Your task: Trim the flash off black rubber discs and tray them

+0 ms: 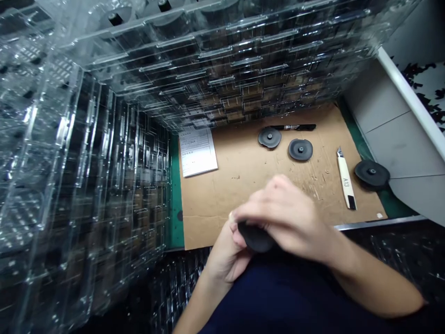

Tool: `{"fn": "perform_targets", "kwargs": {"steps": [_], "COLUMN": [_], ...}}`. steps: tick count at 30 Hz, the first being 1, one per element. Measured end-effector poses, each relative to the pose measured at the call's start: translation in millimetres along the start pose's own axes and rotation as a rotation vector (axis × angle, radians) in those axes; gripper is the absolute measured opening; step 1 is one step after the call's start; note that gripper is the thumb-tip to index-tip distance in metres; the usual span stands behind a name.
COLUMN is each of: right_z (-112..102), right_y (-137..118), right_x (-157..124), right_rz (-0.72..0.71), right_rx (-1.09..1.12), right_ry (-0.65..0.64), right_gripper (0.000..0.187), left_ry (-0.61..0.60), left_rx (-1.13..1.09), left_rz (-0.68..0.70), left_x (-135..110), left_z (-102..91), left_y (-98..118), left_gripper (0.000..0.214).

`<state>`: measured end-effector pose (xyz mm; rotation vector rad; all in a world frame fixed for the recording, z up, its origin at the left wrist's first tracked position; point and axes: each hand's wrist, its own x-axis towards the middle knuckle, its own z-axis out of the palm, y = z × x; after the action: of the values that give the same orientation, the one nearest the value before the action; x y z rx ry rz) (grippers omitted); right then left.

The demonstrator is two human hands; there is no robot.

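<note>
Head-worn camera, facing forward and down, close above the left hand (225, 257) and right hand (285, 215) over a cardboard sheet (222, 190); clear plastic trays (86, 185) fill the frame's left and top.

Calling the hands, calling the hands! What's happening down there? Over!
Left hand, right hand gripping black disc. Three more discs on cardboard. Clear plastic trays stacked left and ahead.

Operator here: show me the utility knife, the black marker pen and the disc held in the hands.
Utility knife (346, 184): head view, point on its white handle.
Black marker pen (294, 127): head view, point on its barrel.
Black disc (255, 237): head view, point on its visible edge between the hands.
</note>
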<state>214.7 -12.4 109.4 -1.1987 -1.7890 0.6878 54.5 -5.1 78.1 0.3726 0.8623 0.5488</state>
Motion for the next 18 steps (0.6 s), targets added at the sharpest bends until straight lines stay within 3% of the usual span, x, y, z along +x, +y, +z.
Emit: {"fn": "perform_targets", "kwargs": {"steps": [4,7,12,18], "right_z": [-6.5,0.5,18.5,21.2], "right_y": [30.5,53.3,70.1,68.9], "right_x": [-14.3,-36.7,-63.8,-63.2], "right_rz": [0.477,0.676,0.734,0.729], "right_rx": [0.033,0.036,0.010,0.041], "right_ry": [0.138,0.071,-0.014,-0.002], "right_gripper": [0.016,0.019,0.024,0.026], "left_ry": [-0.186,-0.214,-0.219,-0.234], "left_rx": [-0.171,-0.238,-0.249,-0.246], "left_rz": [-0.045,-0.027,-0.043,-0.064], "left_x": [-1.3,-2.6,-2.2,-1.0], "left_z": [2.3,2.0,-4.4,-7.0], "left_y": [3.7,4.5,2.8,3.1], "left_gripper": [0.064,0.061,0.062,0.061]}}
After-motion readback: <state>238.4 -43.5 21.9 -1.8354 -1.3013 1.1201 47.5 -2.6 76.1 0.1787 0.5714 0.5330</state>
